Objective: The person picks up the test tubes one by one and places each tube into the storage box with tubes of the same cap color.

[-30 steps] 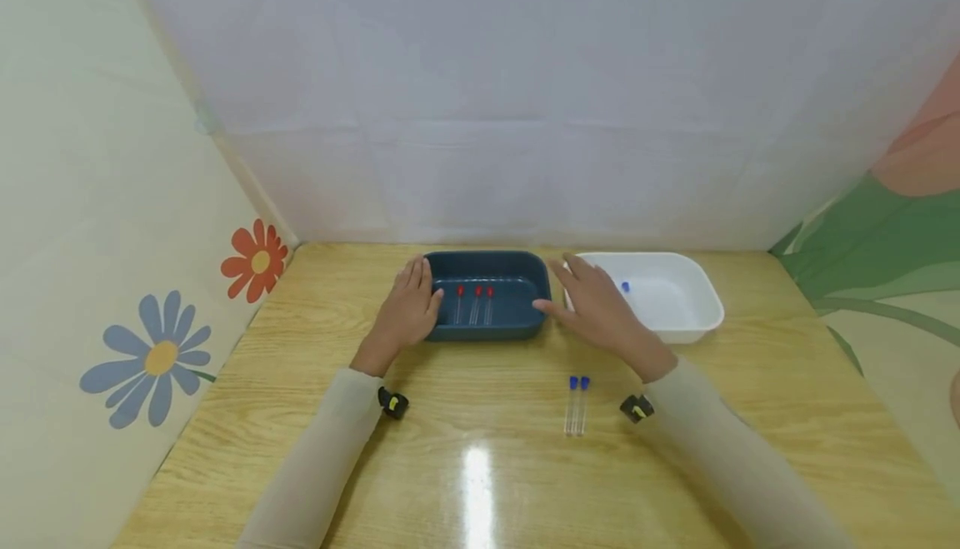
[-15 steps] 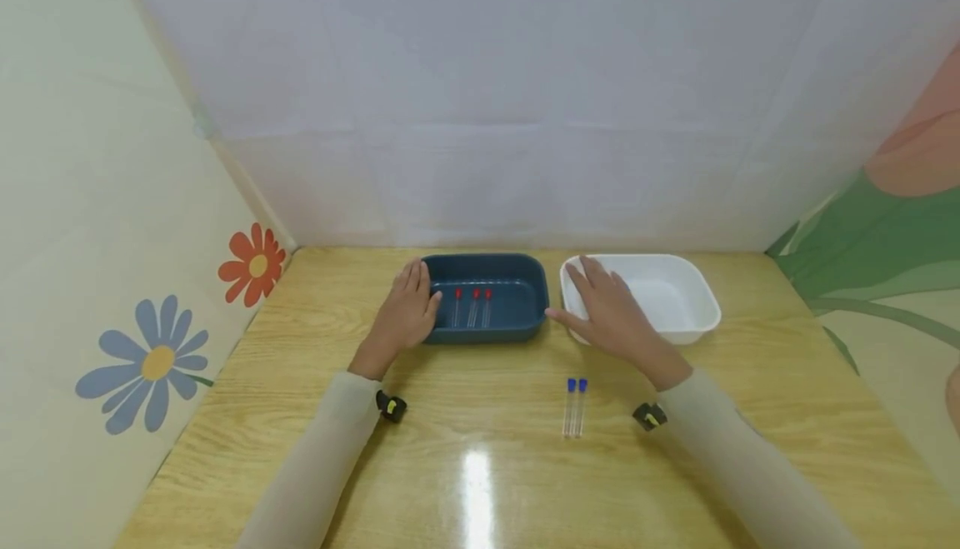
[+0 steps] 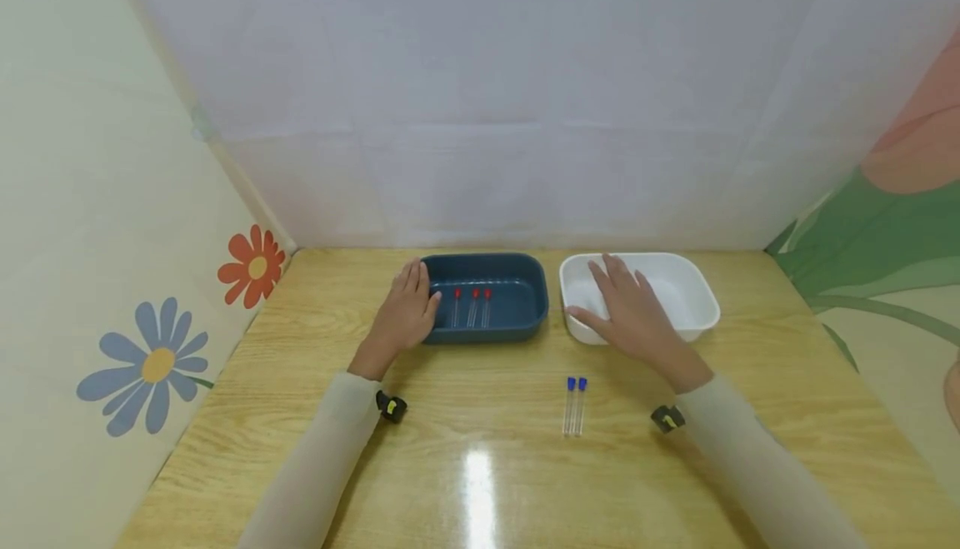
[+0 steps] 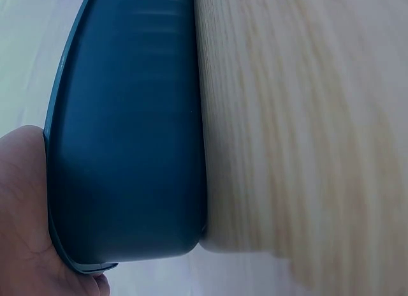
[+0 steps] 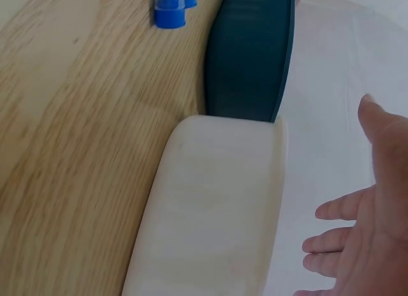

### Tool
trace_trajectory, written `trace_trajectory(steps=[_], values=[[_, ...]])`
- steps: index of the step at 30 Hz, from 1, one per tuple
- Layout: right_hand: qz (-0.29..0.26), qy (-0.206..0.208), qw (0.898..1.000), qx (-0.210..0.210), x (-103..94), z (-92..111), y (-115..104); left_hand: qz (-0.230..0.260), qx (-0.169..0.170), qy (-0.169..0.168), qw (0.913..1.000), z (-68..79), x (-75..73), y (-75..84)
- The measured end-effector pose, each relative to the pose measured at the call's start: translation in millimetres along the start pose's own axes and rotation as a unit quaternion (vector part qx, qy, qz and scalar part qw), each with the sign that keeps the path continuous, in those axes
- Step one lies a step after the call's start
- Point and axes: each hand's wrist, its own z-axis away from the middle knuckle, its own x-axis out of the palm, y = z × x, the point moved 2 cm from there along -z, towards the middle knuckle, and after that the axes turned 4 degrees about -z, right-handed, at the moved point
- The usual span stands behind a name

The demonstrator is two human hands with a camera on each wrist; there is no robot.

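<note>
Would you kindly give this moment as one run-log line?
left hand: touching navy tray | right hand: over white tray | three red-capped tubes: in navy tray | two blue-capped tubes: on table

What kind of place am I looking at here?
Perhaps a makeshift work booth: there is a wooden table, a white sheet behind it, and a flower-printed wall on the left.

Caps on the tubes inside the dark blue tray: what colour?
All three caps are red; the head view shows them best.
</note>
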Motion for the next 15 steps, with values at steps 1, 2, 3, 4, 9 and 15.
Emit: trace_trajectory(steps=[1,2,3,4,9,15], values=[[0.001,0.003,1.000,0.000,-0.7,1.0,2.4,0.000,0.001,0.001,1.0000,0.0,0.1,0.1],[-0.001,0.004,1.000,0.001,-1.6,2.2,4.5,0.000,0.000,0.001,1.0000,0.0,0.2,0.3],[-0.001,0.005,1.000,0.003,-2.2,3.1,6.8,-0.001,0.001,0.002,1.0000,-0.1,0.1,0.5],[0.000,0.006,1.000,0.006,-2.6,4.0,9.1,-0.002,0.001,0.002,1.0000,-0.1,0.0,0.8],[-0.002,0.002,1.000,0.019,-4.4,8.2,18.2,-0.002,0.002,0.000,1.0000,0.1,-0.5,0.7],[0.007,0.010,1.000,0.026,-5.7,13.1,27.1,-0.003,-0.003,-0.006,1.0000,0.8,0.0,0.7]])
